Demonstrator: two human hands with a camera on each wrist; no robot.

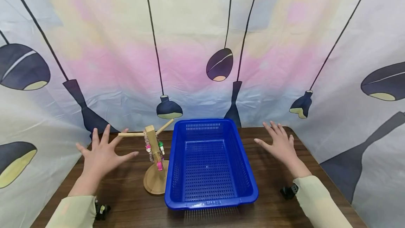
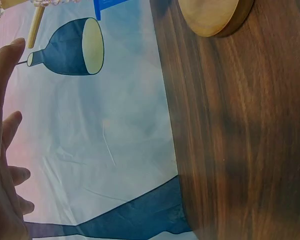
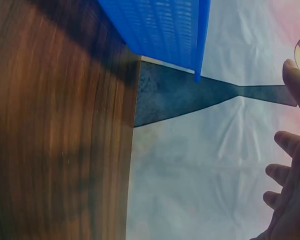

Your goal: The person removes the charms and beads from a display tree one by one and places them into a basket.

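My left hand (image 1: 102,156) is held over the left side of the table with fingers spread, and it grips nothing. Nearest to it stands a wooden jewelry stand (image 1: 153,143) with a round base (image 2: 210,15) and peg arms. Beaded bracelets (image 1: 148,147) hang on its pegs, with pink, green and white charms among them. Right of the stand sits a blue plastic basket (image 1: 209,168) with perforated walls, nothing inside it. My right hand (image 1: 280,145) hovers to the right of the basket, fingers apart and holding nothing. In the right wrist view its fingers (image 3: 289,145) point away from the basket's wall (image 3: 160,30).
The dark wooden table (image 1: 126,200) ends at a back edge against a fabric backdrop (image 1: 196,62) printed with hanging lamps. The basket's left rim stands close beside the stand's base. A small black device (image 1: 102,211) is strapped at each wrist.
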